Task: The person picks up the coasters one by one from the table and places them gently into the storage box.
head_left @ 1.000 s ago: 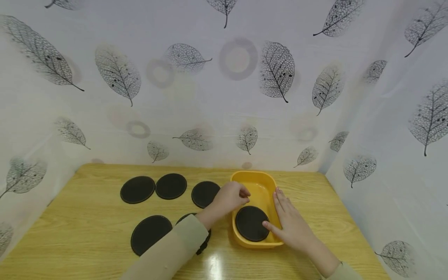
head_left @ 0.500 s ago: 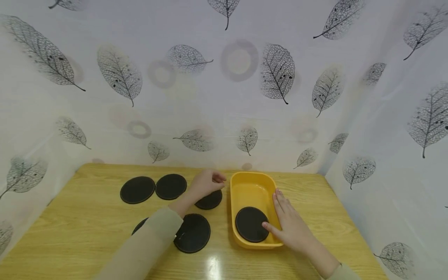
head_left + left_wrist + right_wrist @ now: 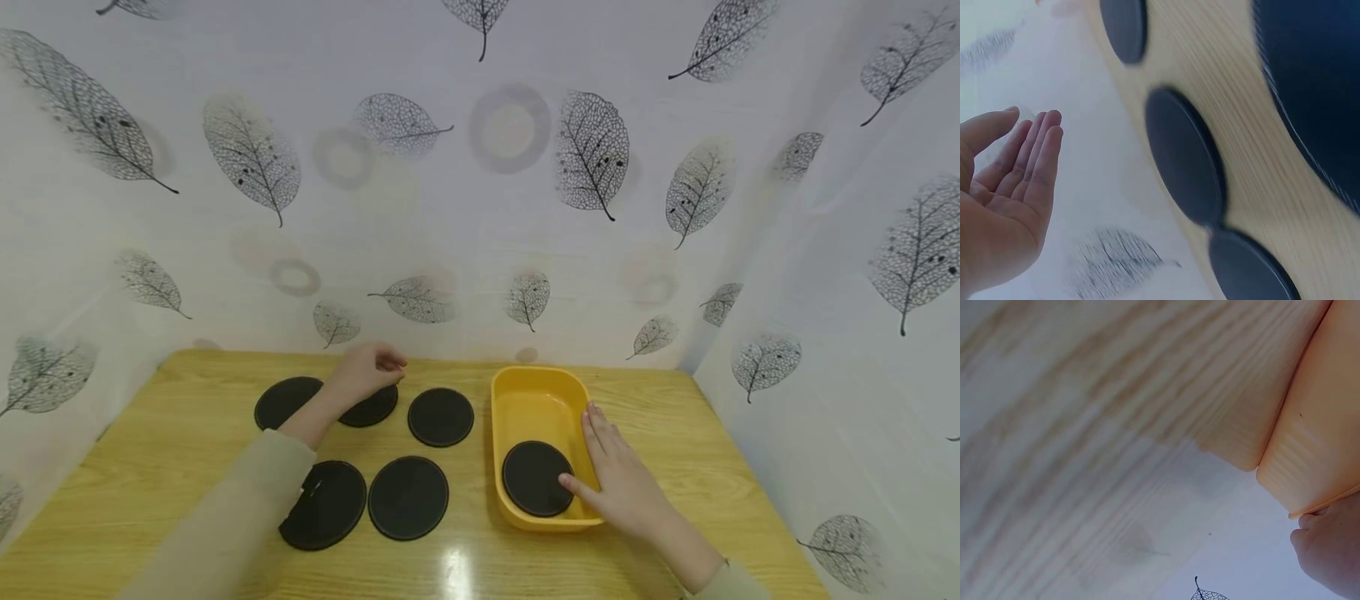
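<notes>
In the head view my left hand point(image 3: 366, 372) hovers above a round black coaster point(image 3: 372, 408) in the back row, holding nothing. The left wrist view shows that hand point(image 3: 1013, 194) with its palm turned up and fingers loosely extended, apart from the coasters point(image 3: 1186, 156). My right hand point(image 3: 622, 471) rests on the right rim of a yellow plastic bin point(image 3: 498, 433), fingers straight along it. Its thumb reaches inside, over the edge of a black coaster point(image 3: 534, 482) lying at the bin's near end. In the right wrist view, the right hand point(image 3: 1334, 544) touches the bin's rim point(image 3: 1310, 509).
More black coasters lie flat on the wooden table point(image 3: 187, 500): one point(image 3: 441, 417) left of the bin, one point(image 3: 408, 498) in front, one point(image 3: 330, 508) partly under the left sleeve, and another point(image 3: 285, 400) behind the left wrist. A leaf-patterned curtain point(image 3: 480, 208) borders the table.
My left hand has moved from over the bin leftward across the coasters to the back row. The right hand, the bin and the coaster inside it have stayed in place.
</notes>
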`<state>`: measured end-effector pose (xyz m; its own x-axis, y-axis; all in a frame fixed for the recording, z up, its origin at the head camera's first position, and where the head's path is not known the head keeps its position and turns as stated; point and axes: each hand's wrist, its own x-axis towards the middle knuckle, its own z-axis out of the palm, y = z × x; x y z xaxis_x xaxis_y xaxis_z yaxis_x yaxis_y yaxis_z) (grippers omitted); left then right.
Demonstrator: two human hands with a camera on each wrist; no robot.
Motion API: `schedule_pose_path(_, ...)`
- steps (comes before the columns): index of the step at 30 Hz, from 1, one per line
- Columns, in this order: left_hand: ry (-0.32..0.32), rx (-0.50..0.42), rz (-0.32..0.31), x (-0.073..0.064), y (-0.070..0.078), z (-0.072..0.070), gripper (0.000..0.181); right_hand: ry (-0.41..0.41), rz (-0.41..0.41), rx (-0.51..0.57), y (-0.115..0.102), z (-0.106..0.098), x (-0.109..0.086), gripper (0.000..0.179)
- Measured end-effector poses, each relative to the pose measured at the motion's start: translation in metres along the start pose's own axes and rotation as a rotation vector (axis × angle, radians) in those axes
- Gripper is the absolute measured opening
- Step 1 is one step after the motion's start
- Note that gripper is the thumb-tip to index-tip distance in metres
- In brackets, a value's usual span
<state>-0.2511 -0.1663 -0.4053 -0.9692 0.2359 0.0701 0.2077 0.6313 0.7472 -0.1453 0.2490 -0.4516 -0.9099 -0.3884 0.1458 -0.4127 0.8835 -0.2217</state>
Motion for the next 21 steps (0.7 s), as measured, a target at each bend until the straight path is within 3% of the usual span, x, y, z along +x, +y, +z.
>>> schedule_pose_path(5, 0.012, 0.044, -0.062, -0.008, -0.024, -0.026, 0.028, -0.007, -0.004, -0.01, 0.002, 0.0, 0.001, 0.097)
schedule_pose_path(12, 0.079, 0.085, -0.083, -0.021, -0.06, -0.054, 0.033, -0.009, -0.003, -0.003, 0.003, 0.001, 0.0, 0.097)
schedule_pose_path(21, 0.149, 0.021, -0.153, -0.037, -0.093, -0.075, 0.041, -0.002, -0.004, 0.007, 0.003, 0.001, 0.001, 0.096)
